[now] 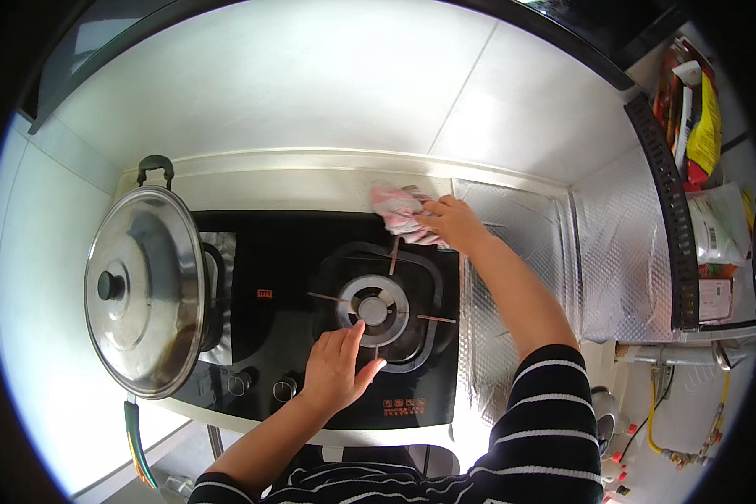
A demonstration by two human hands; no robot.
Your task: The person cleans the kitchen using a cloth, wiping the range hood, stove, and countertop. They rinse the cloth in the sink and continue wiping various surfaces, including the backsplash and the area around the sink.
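Head view, clock faces centred on the burner (373, 312): pink-and-white cloth (401, 212) sits between 12 and 1, bunched across the rear edge of the black glass hob (260, 336) and onto the pale ledge (286, 186). Right hand (454, 225) grips it from the cloth's 3 o'clock side, fingers closed over the folds. Left hand (338, 366) at 7, palm down, fingers extended, thumb spread off them, nothing held; index tip is right by the burner cap, can't tell if touching. Two control knobs (285, 388) at 8. Domed metal lid (147, 294) at 9. Quilted foil sheet (521, 277) between 2 and 3. Packets (704, 139) on the rack at 2.
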